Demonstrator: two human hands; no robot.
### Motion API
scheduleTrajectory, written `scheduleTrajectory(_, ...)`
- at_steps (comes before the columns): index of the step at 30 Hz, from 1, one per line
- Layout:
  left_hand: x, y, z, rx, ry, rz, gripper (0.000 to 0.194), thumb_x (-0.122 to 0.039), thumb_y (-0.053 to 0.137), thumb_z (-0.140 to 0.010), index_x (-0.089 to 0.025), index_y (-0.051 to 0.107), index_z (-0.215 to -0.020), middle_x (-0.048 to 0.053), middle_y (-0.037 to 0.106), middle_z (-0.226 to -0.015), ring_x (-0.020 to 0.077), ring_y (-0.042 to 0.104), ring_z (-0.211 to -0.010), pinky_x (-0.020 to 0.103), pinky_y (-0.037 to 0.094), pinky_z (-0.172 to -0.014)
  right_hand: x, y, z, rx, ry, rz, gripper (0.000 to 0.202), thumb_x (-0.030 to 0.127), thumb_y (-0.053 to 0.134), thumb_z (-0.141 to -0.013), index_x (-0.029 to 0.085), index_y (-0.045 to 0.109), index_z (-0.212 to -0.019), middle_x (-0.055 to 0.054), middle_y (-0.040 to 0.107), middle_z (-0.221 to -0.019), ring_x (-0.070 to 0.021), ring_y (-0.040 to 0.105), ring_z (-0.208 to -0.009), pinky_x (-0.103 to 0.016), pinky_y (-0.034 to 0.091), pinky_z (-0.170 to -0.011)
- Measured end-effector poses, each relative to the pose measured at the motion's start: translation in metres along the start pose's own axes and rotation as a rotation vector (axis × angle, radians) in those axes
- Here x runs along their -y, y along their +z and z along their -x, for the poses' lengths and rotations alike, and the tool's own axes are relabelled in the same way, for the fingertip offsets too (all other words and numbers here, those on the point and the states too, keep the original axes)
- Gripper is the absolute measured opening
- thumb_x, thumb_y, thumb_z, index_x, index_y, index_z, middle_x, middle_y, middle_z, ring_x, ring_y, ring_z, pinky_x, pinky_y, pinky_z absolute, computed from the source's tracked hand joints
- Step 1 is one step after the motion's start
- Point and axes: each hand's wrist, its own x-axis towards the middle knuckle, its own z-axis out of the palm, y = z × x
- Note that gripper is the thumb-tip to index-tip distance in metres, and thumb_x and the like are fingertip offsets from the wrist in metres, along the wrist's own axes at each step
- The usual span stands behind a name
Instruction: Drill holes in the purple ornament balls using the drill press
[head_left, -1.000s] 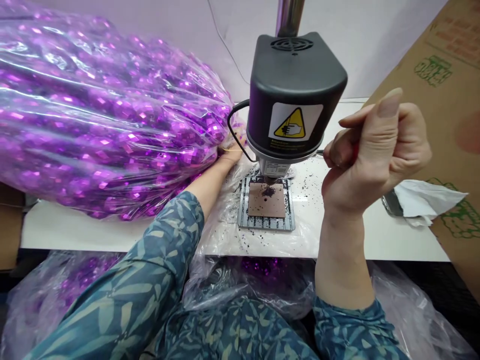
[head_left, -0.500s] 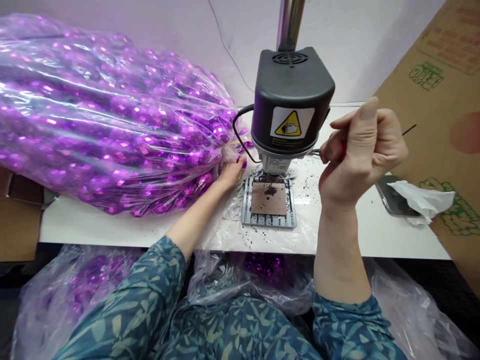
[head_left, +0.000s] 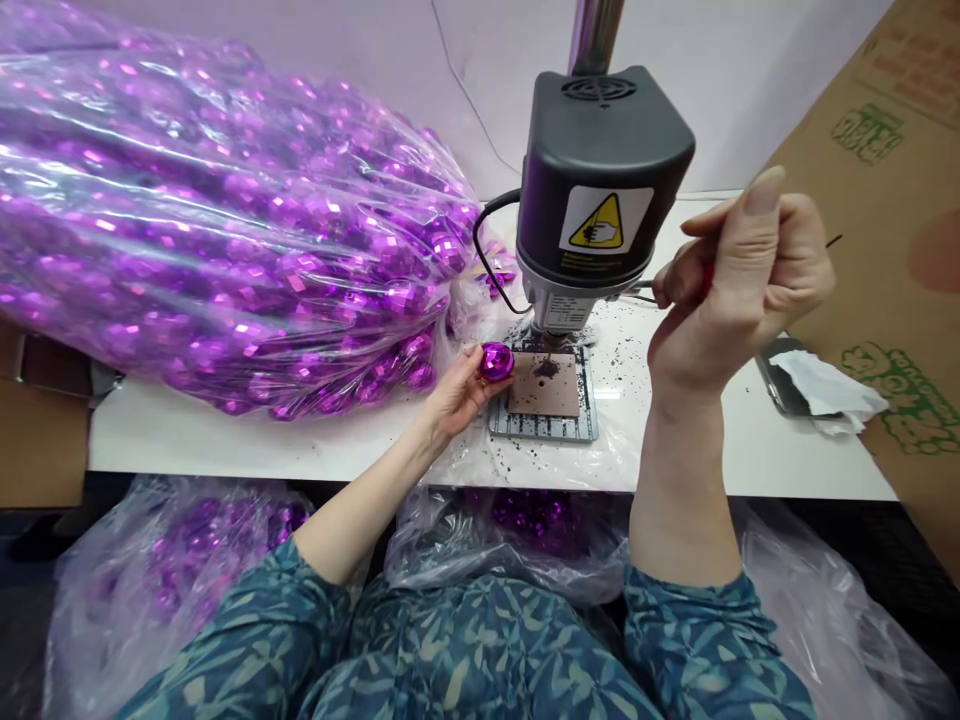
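Note:
Between its fingertips my left hand (head_left: 463, 388) holds a shiny purple faceted ball (head_left: 496, 361), at the left edge of a brown plate (head_left: 551, 398) on the machine's grooved metal base (head_left: 544, 428). Dark crumbs lie on the plate. Over it stands a black drill-press head (head_left: 607, 150) with a yellow warning label. My right hand (head_left: 742, 280) is closed around a lever to the right of the machine; a bit of red shows between the fingers. A large clear bag (head_left: 225, 230) full of purple balls lies to the left.
A phone (head_left: 784, 385) under a crumpled white tissue (head_left: 829, 390) lies at the right, beside a cardboard box (head_left: 900, 260). Dark shavings are scattered on the white table (head_left: 300, 450). Below its front edge, an open plastic bag (head_left: 540, 515) holds purple balls.
My left hand has come from the mouth of the large bag to the plate, with a purple ball in its fingers. My right hand stays closed on the lever. The view has shifted slightly.

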Motion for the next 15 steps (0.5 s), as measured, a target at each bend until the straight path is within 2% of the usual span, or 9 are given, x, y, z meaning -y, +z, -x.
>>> scheduleTrajectory(4, 0.008, 0.004, 0.001, 0.038, -0.093, 0.056, 0.015, -0.022, 0.075, -0.094, -0.019, 0.066, -0.106, 0.007, 0.075, -0.109, 0.0208, 0.075, -0.102, 0.044, 0.065, -0.099, -0.002, -0.001, 0.000, -0.003, -0.008, 0.000, 0.042, 0.052, 0.063, -0.093, 0.018, 0.058, -0.067, 0.008, 0.033, -0.050, 0.0016, 0.035, -0.038, -0.019, 0.022, -0.039)
scheduleTrajectory(9, 0.016, 0.003, 0.001, 0.059, -0.075, 0.032, 0.020, -0.036, 0.074, -0.097, -0.020, 0.068, -0.106, 0.008, 0.076, -0.109, 0.0233, 0.076, -0.104, 0.042, 0.069, -0.091, -0.004, -0.002, 0.001, 0.001, -0.008, 0.045, 0.045, 0.057, 0.061, -0.092, 0.019, 0.057, -0.069, 0.008, 0.037, -0.054, 0.0014, 0.035, -0.040, -0.019, 0.026, -0.042)
scheduleTrajectory(13, 0.019, -0.002, -0.001, 0.115, -0.064, -0.117, 0.030, -0.042, 0.081, -0.091, -0.017, 0.071, -0.105, 0.010, 0.078, -0.104, 0.0215, 0.077, -0.094, 0.034, 0.068, -0.079, 0.000, 0.000, 0.002, -0.004, -0.033, 0.044, 0.045, 0.055, 0.060, -0.093, 0.018, 0.057, -0.069, 0.007, 0.036, -0.053, 0.0004, 0.033, -0.040, -0.020, 0.026, -0.043)
scheduleTrajectory(15, 0.022, -0.005, -0.004, 0.134, -0.011, -0.235, 0.039, -0.043, 0.086, -0.085, -0.016, 0.073, -0.109, 0.009, 0.078, -0.103, 0.0190, 0.076, -0.089, 0.029, 0.065, -0.075, 0.002, 0.001, 0.003, -0.007, -0.032, 0.051, 0.046, 0.057, 0.060, -0.092, 0.018, 0.056, -0.068, 0.007, 0.032, -0.052, -0.0004, 0.031, -0.039, -0.021, 0.025, -0.042)
